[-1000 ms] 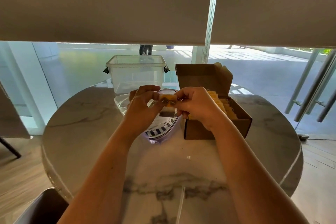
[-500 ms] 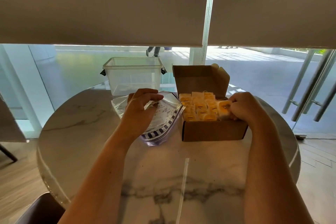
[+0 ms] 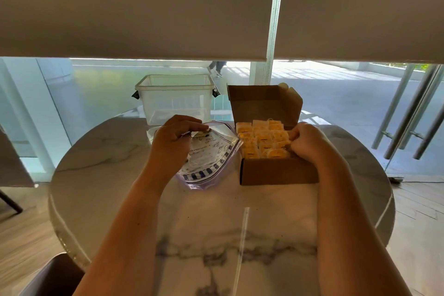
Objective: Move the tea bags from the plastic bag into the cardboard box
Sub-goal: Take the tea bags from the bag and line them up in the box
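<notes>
Round marble counter (image 3: pixel 216 230) under drawn blinds (image 3: pixel 134 7), glass wall behind. Far side: clear tub (image 3: pixel 176 101), lidless, just behind the bag. To its right, touching nothing but the counter: box (image 3: pixel 276 172), flap up, packed with rows of yellow tea bags (image 3: pixel 262 139). Just left of the box: bag (image 3: pixel 211 156), flat, printed, mouth toward the tub, near edge close against the box corner; only loose strings and perhaps one tea bag visible inside, hard to tell. Left hand (image 3: pixel 173 142) at the bag's mouth, fingers (image 3: pixel 192 127) curled, pinching the plastic edge. Right hand (image 3: pixel 307 142) over the box's right side, fingers bent and pressed together against the tea bags there; whether clamped on one, cannot tell.
</notes>
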A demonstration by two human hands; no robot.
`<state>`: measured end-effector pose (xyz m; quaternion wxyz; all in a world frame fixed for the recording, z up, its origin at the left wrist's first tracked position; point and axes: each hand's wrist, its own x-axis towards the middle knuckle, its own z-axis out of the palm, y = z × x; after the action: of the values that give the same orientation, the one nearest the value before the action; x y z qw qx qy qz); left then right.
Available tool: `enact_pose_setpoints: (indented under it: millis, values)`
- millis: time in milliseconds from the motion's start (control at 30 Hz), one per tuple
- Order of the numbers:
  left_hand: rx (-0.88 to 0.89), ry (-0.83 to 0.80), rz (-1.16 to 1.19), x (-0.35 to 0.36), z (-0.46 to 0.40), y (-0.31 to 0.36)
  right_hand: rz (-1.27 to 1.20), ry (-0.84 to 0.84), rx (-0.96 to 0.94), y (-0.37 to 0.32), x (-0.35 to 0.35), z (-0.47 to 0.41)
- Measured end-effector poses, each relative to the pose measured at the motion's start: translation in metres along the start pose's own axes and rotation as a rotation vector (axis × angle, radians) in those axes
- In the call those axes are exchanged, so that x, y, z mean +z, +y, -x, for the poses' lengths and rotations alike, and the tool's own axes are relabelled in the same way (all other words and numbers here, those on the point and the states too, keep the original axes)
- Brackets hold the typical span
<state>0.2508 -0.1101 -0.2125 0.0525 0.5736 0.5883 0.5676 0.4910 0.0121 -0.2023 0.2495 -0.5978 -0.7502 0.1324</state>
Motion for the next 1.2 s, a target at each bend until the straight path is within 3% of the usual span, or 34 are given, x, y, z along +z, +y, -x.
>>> enact_pose_setpoints:
  millis: [200,400,633,800,933,1033,1133,1200]
  values:
    - [-0.016,-0.015,0.030,-0.002,-0.001,-0.002,-0.189,0.293,-0.317,-0.041,-0.003,0.023]
    - [-0.007,-0.020,0.167,-0.006,0.000,-0.002,-0.173,-0.199,-0.666,-0.110,0.045,0.054]
    - [-0.017,-0.029,0.242,-0.009,0.001,0.002,-0.001,-0.401,-0.603,-0.138,0.112,0.040]
    - [-0.002,-0.016,0.214,-0.009,0.002,0.006,0.049,-0.313,-0.624,-0.135,0.132,0.028]
    - [-0.003,-0.024,0.194,-0.008,0.002,0.004,0.023,-0.233,-0.638,-0.127,0.127,0.028]
    - [0.017,-0.011,0.167,-0.009,0.002,0.002,-0.014,-0.259,-0.613,-0.125,0.113,0.028]
    - [0.055,-0.021,0.062,-0.006,0.002,0.001,0.108,-0.330,-0.518,-0.126,0.085,0.028]
    - [0.037,-0.046,-0.005,-0.003,0.002,0.001,0.075,-0.278,-0.557,-0.120,0.066,0.031]
